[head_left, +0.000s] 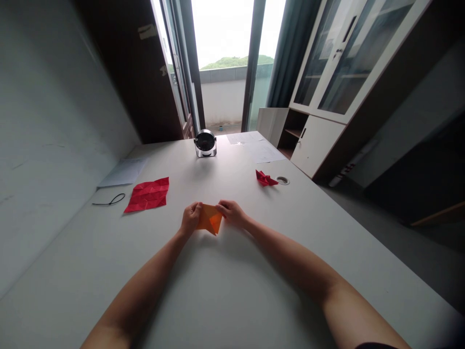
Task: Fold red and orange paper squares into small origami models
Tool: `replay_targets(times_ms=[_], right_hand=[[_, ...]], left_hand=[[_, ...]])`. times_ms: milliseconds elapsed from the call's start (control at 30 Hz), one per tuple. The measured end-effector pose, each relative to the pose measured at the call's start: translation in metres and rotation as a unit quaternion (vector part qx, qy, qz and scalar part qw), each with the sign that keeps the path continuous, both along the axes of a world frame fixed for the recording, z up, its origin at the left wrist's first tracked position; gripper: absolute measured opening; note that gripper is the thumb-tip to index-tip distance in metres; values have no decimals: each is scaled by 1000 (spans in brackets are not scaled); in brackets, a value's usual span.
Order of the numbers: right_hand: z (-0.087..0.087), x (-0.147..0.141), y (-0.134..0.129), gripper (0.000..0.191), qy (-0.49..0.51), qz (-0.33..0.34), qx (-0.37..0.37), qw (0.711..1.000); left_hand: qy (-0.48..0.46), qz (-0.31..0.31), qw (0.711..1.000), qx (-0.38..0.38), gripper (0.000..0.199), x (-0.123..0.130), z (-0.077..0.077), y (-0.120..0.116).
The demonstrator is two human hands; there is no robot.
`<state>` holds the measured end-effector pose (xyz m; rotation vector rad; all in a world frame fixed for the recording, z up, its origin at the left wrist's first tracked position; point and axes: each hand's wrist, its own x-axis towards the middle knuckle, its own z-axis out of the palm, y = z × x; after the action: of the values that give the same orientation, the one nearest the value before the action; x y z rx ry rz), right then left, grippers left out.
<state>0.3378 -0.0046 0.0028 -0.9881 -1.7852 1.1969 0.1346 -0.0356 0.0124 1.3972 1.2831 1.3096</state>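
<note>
A folded piece of orange paper [209, 218] is held between my two hands, just above the white table [232, 291]. My left hand [191, 217] pinches its left edge, with the thumb on top. The upper right corner is gripped by the thumb and fingers of my right hand [231, 212]. One pointed corner of the paper hangs down toward me. To the left lies a creased red sheet [148, 195], spread out flat. A folded red paper shape [266, 179] sits to the right, beyond my right hand.
A roll of tape [282, 181] touches or nearly touches the folded red shape. Near the far edge stands a small round black device [205, 142]. Papers [265, 151] lie at the far right, another sheet [123, 172] at the left, near a black cable tie [111, 200].
</note>
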Motion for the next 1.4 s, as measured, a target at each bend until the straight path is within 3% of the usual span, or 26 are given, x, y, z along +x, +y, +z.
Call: replay_targets(times_ms=[167,500,1100,1400], right_hand=[[0,3,3,45,28,-22,0,999],[9,1,-8,44,71,70,-51,994],[-3,4,4,47,67,-38,-19,997],[-6,3,8,49,124,-50,-31,991]], left_hand=[[-5,21,1000,6,45,-1,-1,2],[14,20,999,24,47,3,-1,-2],[-17,-35,999,-2,38,6,0,-5],[-29,-43,999,-16,42,9,3,-5]])
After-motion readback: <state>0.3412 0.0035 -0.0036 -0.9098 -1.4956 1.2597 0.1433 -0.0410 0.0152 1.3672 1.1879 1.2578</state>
